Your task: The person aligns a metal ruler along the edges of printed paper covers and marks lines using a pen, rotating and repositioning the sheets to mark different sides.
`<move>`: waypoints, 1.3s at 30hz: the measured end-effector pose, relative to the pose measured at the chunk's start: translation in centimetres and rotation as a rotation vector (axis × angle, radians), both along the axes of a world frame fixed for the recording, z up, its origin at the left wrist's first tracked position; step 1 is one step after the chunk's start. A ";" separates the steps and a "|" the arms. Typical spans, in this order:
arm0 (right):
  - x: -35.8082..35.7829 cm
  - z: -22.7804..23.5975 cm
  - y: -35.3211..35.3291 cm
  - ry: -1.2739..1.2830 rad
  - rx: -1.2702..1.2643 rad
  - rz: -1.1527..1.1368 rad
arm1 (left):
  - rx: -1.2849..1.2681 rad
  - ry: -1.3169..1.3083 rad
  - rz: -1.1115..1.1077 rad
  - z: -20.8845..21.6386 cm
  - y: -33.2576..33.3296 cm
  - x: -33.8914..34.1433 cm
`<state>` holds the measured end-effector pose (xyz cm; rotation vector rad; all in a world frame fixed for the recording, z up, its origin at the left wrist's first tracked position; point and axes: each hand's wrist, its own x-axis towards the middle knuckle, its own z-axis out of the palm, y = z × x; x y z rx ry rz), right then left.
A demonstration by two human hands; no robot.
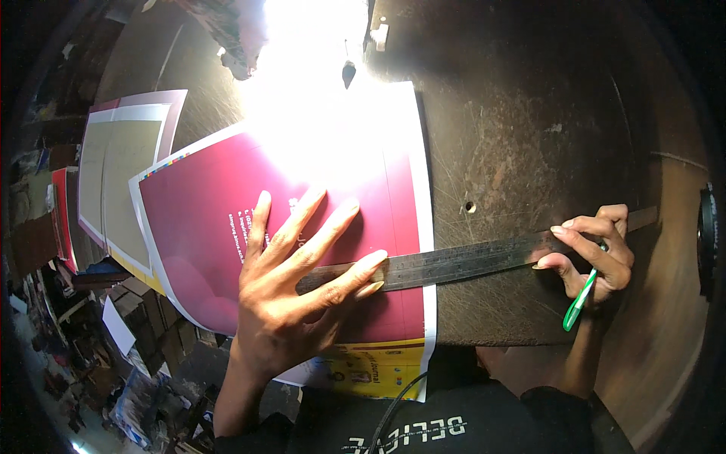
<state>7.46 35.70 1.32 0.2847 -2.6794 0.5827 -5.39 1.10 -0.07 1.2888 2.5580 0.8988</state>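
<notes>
Broadly, you are working at a dark, scratched table, with a white glare washing out its upper middle; the magenta sheet lies flat upon it, left of centre, bordered in white, with a yellow band along the edge nearest you; its upper part is lost in that glare. Left of it, and partly under it, lies a second sheet with a grey panel; below that, away to your left, is a clutter of boards whose separate pieces are hard to tell.

Across the magenta sheet runs your dark ruler; it passes beneath your left hand, crosses the sheet's right edge and reaches over the table to your right hand, its far end showing beyond.

Your left hand is palm down and spread wide, three fingertips on the magenta; your forefinger lies over the ruler and your thumb sits by its lower edge; it grips nothing. Your right hand is half curled, thumb and fingertips at the ruler's opposite edges; tucked in its fingers is a green pen, slanting down toward you; smallest of all, a round hole pierces the table above the ruler.
</notes>
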 end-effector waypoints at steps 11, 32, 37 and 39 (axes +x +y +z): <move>-1.2 5.7 -0.5 -0.294 -0.977 -0.086 | -0.005 0.021 -0.025 0.4 0.2 -0.2; -7.4 0.6 -10.0 -0.489 -0.952 0.134 | -0.044 0.007 -0.018 0.3 -0.2 -0.1; -6.9 -0.1 -9.5 -0.494 -0.929 0.189 | -0.055 0.026 -0.019 0.3 0.0 -0.2; -6.8 -0.1 -9.4 -0.464 -0.893 0.218 | -0.064 0.043 -0.015 0.3 0.1 -0.2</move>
